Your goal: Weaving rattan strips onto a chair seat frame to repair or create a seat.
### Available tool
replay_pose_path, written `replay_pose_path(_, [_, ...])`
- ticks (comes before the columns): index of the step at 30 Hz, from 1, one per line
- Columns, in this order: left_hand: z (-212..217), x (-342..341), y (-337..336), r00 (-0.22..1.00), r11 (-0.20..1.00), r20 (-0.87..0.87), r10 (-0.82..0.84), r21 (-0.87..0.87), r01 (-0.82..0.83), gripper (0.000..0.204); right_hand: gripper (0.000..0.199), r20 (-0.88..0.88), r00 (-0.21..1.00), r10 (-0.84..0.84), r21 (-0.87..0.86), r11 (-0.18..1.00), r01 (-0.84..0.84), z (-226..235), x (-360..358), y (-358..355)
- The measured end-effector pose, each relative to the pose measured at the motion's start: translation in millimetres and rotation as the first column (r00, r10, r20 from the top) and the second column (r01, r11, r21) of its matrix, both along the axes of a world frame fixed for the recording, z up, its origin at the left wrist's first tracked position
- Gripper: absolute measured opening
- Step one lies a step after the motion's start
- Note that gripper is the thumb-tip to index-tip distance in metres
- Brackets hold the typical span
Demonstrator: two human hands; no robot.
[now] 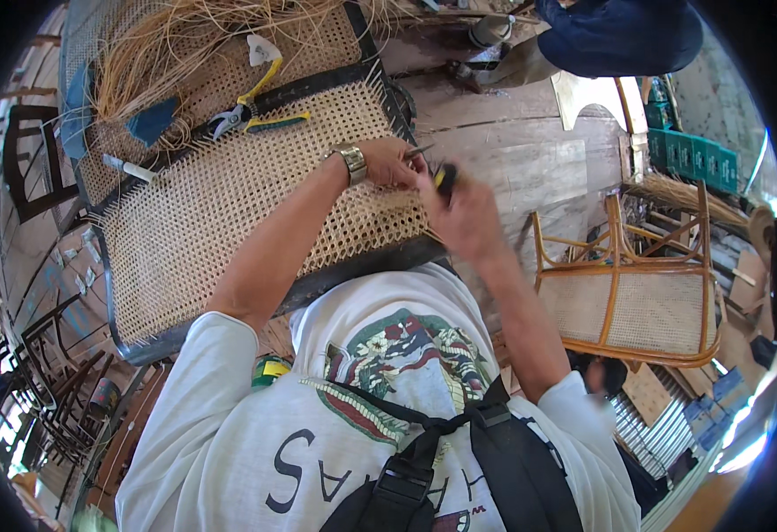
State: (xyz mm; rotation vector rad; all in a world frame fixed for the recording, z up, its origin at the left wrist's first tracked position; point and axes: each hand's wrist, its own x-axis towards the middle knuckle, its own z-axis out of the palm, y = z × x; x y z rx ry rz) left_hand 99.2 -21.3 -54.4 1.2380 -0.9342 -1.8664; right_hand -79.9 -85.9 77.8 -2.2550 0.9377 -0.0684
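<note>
My right fingers [462, 213] are wrapped round a tool [445, 179] and my left fingers [404, 169] pinch a slim piece [419, 152], likely steadying it, over the panel's [193, 239] edge; shears [246, 113] lie leftward, presumably for reach.

Support: pale woven cane panels [184, 257], dark frame [322, 82]
Across frame bar: yellow-handled shears [245, 110], spread
Upper panel: loose strands [145, 75], blue scrap [152, 122]
Left side: whitish tube [129, 168]

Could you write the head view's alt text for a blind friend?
A person's left hand holds a thin dark piece and the right hand a black and yellow tool, over the right end of a cane panel. Open shears lie across its far edge.
</note>
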Motion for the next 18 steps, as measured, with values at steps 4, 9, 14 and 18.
replay_pose_path(4, [14, -1, -6, 0.961, 0.996, 0.27, -0.055, -0.056, 0.072, 0.034, 0.039, 0.132, 0.99, -0.04, 0.008, 0.999, 0.039, -4, -2, -5])
replay_pose_path(9, [10, -10, 1, 0.947, 0.99, 0.32, -0.037, -0.116, 0.078, 0.042, 0.026, 0.154, 0.988, -0.02, 0.068, 0.998, 0.009, 37, -7, -15])
replay_pose_path(14, [35, -19, 13, 0.903, 0.98, 0.43, 0.016, -0.184, 0.07, 0.035, 0.015, 0.491, 0.739, -0.46, 0.301, 0.886, 0.352, 57, -55, -43])
replay_pose_path(18, [41, -40, 17, 0.803, 0.986, 0.572, 0.166, -0.121, -0.117, 0.026, 0.02, 0.267, 0.48, -0.836, 0.844, 0.444, 0.303, 18, -119, -54])
